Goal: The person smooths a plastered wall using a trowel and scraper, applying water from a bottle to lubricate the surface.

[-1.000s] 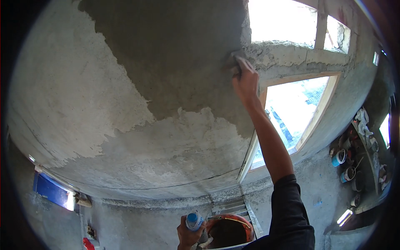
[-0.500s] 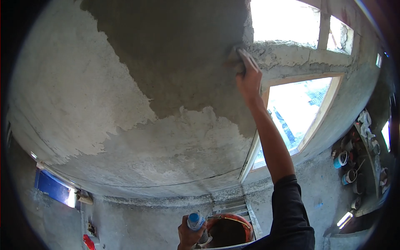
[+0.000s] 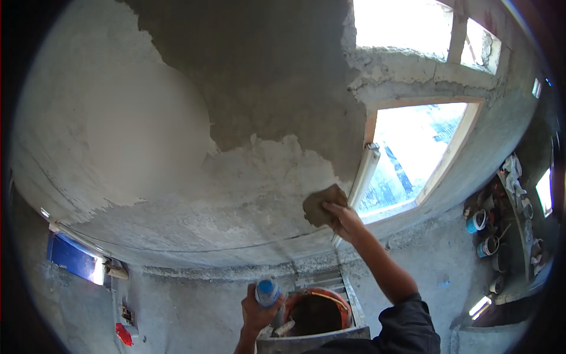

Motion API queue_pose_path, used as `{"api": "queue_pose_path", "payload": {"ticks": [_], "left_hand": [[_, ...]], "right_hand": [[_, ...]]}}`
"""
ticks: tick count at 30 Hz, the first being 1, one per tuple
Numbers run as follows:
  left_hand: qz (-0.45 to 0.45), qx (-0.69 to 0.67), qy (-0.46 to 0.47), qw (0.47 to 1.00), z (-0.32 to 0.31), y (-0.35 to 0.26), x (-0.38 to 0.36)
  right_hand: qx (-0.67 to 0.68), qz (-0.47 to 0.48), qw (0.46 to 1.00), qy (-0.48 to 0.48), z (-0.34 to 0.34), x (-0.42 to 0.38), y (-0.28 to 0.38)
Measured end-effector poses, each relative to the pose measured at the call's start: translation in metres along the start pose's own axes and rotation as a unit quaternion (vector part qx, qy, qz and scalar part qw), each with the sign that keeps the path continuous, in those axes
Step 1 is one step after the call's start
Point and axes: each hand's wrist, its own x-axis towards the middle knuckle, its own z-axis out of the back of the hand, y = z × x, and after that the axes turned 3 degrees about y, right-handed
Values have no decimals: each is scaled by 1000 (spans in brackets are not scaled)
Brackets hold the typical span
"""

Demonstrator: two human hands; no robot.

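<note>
A flat brown-grey sponge or pad is gripped in my right hand, low in front of the wall, left of the window frame. My left hand is wrapped round a bottle with a blue cap. Beside it stands an orange-rimmed bucket with dark contents. Dark, wet-looking plaster covers the upper middle of the wall, and paler plaster lies to the left and below.
A window with a wooden frame is on the right, with openings above it. A ladder-like frame stands by the bucket. Paint buckets sit at the far right. A blue panel and a red object are at lower left.
My right hand has moved down from the upper wall beside the openings, with the pad now in fuller view. My left hand and the bottle have shifted slightly left.
</note>
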Motion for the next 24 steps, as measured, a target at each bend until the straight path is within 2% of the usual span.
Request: {"api": "queue_pose_path", "payload": {"ticks": [3,5,6,8,9,12,13,15,16,18,24], "left_hand": [[-5,38,17,999,5,-12,5],[-52,23,66,996,9,-26,9],[-43,23,81,996,10,-33,10],[-95,51,161,981,11,-50,16],[-93,52,168,980,9,-59,18],[-113,134,282,943,3,-73,24],[-108,136,286,942,0,-78,24],[-83,196,375,902,-8,-91,28],[-80,198,377,901,-11,-92,27],[-69,241,430,867,-19,-92,29],[-35,285,446,848,-27,-99,22]], "right_hand": [[32,-32,999,-29,25,-60,-28],[83,-48,994,-52,39,-97,-40],[82,-56,988,-115,46,-111,-49],[109,-38,982,-147,51,-136,-61],[134,-19,977,-165,52,-147,-67],[141,-21,974,-174,46,-174,-75],[136,-21,974,-179,42,-180,-81],[167,-12,971,-173,32,-185,-90],[162,-4,971,-175,25,-190,-91],[158,7,972,-176,17,-194,-90],[119,29,975,-185,12,-200,-94]]}}
